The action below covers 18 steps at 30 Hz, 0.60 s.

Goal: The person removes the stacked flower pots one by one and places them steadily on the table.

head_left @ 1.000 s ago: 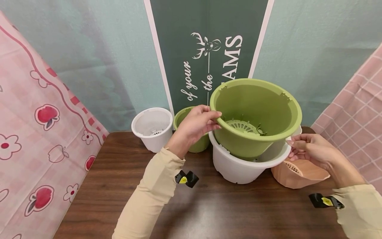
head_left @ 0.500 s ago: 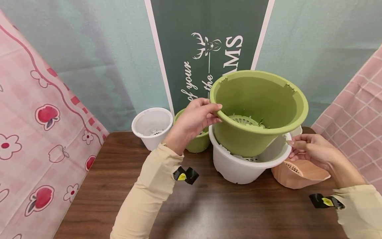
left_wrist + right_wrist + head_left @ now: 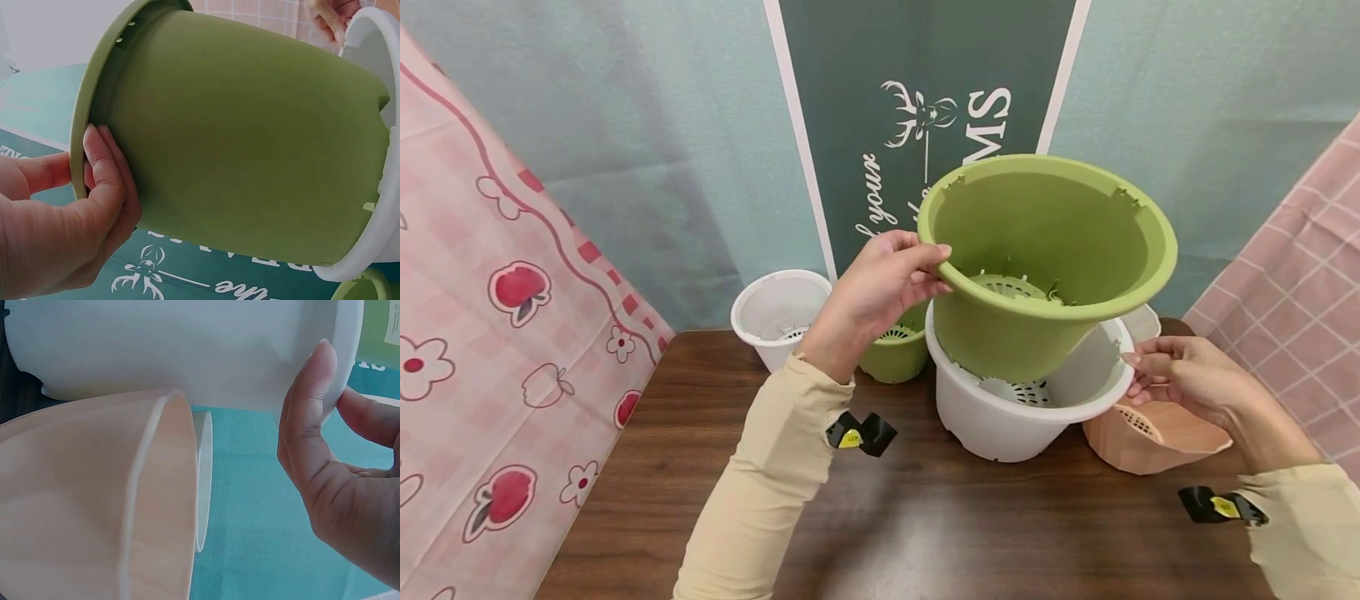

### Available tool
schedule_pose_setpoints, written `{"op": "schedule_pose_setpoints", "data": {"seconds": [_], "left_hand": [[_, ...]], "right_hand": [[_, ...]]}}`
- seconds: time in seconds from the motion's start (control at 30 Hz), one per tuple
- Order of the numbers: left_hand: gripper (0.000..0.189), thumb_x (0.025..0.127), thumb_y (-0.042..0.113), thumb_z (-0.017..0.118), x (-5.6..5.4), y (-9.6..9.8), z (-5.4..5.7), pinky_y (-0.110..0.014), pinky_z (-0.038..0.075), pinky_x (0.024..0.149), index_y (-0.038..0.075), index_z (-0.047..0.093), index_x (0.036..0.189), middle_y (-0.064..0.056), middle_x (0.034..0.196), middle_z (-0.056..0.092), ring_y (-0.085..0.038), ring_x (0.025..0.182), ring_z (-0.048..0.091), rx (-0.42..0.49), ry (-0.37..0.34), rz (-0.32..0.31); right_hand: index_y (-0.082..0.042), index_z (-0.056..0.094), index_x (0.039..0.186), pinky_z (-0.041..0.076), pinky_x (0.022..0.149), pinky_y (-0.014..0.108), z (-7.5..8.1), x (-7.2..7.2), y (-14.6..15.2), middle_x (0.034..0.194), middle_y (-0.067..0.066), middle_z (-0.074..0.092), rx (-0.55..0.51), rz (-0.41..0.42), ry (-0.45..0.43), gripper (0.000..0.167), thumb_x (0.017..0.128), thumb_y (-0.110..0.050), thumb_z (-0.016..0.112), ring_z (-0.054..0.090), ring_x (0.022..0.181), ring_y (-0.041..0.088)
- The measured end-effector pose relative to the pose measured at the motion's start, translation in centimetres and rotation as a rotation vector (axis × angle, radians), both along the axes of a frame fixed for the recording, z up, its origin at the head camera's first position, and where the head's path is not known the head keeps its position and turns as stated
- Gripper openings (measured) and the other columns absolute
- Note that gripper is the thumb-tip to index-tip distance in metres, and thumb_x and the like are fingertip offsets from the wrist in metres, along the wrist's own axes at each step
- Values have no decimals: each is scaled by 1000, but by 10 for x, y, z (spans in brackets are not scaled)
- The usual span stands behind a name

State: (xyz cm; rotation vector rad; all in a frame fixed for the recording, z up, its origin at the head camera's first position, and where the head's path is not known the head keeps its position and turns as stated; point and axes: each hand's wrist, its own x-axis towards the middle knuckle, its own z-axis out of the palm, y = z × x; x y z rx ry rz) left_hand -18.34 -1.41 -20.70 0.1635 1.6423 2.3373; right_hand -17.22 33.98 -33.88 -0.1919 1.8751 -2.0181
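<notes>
My left hand [image 3: 883, 287] pinches the left rim of a large green flowerpot [image 3: 1060, 233], thumb on top and fingers curled underneath. The green pot is tilted, its lower part still inside the mouth of a large white flowerpot [image 3: 1000, 429] standing on the table. At the white pot's right rim, my right hand [image 3: 1195, 379] pinches the edge between thumb and fingers. The left wrist view shows the green pot's outer wall [image 3: 244, 131] and its base at the white rim [image 3: 381, 200]. In the right wrist view the fingertips hold the white pot's lip [image 3: 350, 356].
A peach flowerpot [image 3: 1120, 446] stands under my right hand, with a small white pot [image 3: 1142, 323] behind it. Further left are a small green pot [image 3: 895, 362] and a small white pot [image 3: 775, 312]. Fabric hangs behind the wooden table [image 3: 700, 500].
The large green flowerpot has risen and tilted, coming partly out of the white pot, with my left hand moving up along with it. My right hand stays at the white rim.
</notes>
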Motion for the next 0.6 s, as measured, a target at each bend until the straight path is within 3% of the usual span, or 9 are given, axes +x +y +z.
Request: {"op": "schedule_pose_setpoints", "data": {"seconds": [0.6], "left_hand": [[7,89,-8,46,3,-16,8,-20,47,57,-3,48,85,-9,71,48,-15,59,49,54,32,36]], "right_hand": [[0,55,90,53,60,33,0,-1,1,76,13,62,-15,31,7,17,94,6,40,63,65,21]]}}
